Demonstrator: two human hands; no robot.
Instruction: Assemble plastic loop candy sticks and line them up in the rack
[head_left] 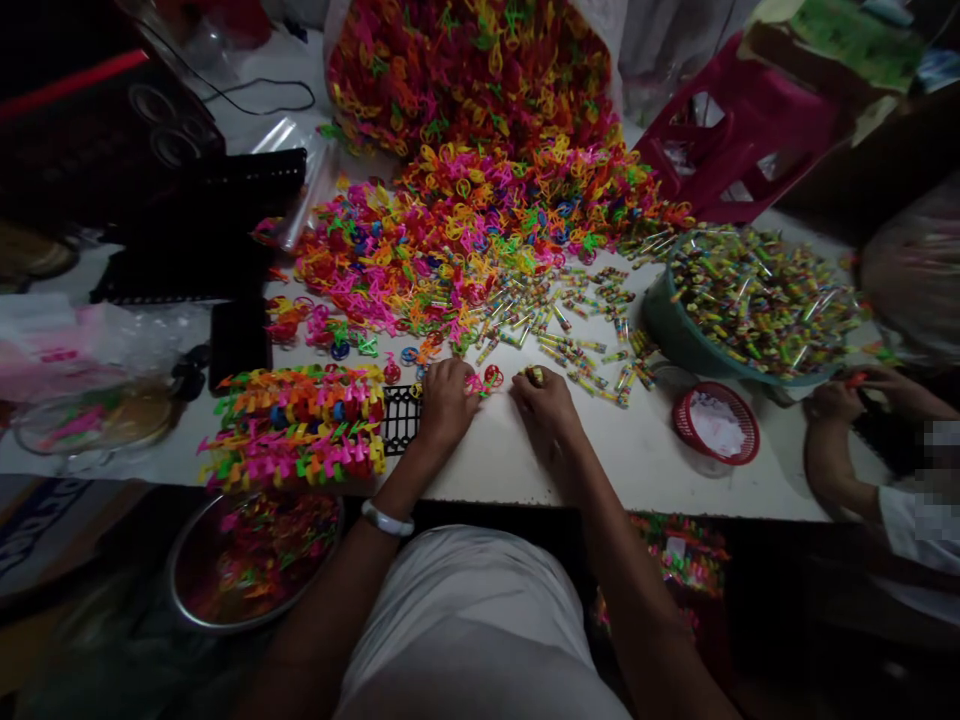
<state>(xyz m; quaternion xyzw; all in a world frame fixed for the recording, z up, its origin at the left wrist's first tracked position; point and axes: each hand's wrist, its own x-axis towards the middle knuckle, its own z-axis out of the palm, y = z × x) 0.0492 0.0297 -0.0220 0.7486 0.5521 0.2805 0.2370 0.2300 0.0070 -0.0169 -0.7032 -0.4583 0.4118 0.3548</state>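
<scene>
My left hand point(448, 402) is closed at the table's near side, its fingertips on a small pink plastic piece point(475, 383). A red ring-shaped piece point(493, 377) lies just right of those fingertips. Beside this hand, a black plastic rack point(402, 418) shows its bare end. Rows of colourful plastic pieces point(292, 425) fill the rack's left part. Closed as well, my right hand point(551, 405) pinches a small wrapped candy tube point(535, 376). Similar candy tubes point(574, 350) lie scattered beyond it. What the curled fingers of either hand cover is hidden.
A large heap of colourful plastic pieces point(420, 240) spills from a white sack point(616, 60). To the right stand a green basin point(664, 325) of candy tubes and a red basket point(684, 425). A co-worker's hands point(840, 400) work at far right. Below sits a metal bowl point(180, 590).
</scene>
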